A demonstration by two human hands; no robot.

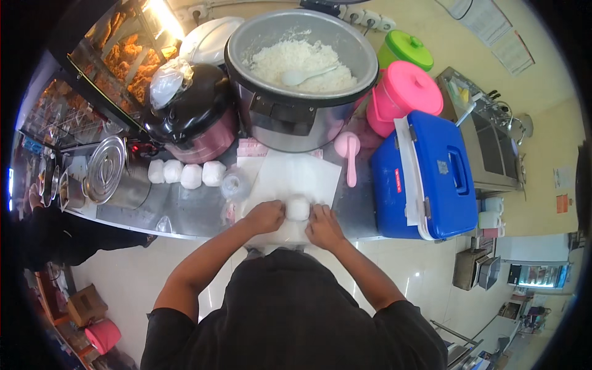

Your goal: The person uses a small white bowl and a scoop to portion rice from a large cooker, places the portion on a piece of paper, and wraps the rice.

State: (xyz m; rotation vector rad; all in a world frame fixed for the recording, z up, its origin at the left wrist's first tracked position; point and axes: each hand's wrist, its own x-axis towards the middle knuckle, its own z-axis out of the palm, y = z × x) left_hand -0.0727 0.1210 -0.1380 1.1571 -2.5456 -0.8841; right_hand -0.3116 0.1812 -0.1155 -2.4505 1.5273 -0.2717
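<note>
A small white rounded lump (297,207), looking like a portion of rice, sits on a stack of white paper sheets (296,175) at the counter's front edge. My left hand (269,216) is at its left side, fingers curled and pinching the sheet's edge. On the other side my right hand (324,225) has its fingertips bent onto the paper, close against the lump. Several finished-looking white paper parcels (191,176) stand in a row to the left. Behind the paper, a large rice cooker (296,115) holds cooked rice (300,60) with a white paddle (307,75) lying in it.
A pink scoop (351,157) lies right of the paper, beside a blue cooler box (434,171). Pink (407,92) and green (407,48) lidded buckets stand behind. Leftward are a black-lidded cooker (189,111), a lidded steel pot (111,173) and another person's dark sleeve (83,231).
</note>
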